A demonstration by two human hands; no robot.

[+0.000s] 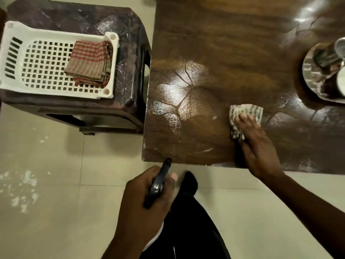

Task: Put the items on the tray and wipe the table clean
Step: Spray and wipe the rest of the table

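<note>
The right hand [255, 143] lies on a striped cloth [244, 111] near the front edge of the wooden surface [224, 53], fingers [242, 118] stretched flat, pressing it down. The left hand [147, 195] hangs just off the front edge, fingers clenched round a dark spray bottle [158, 184]. At the right edge sits a steel plate [313, 79] carrying steel cups [328, 55]. The white tray [56, 34] rests on a brown stool [74, 15] beside the left edge, a folded checked cloth [89, 62] in its right end.
</note>
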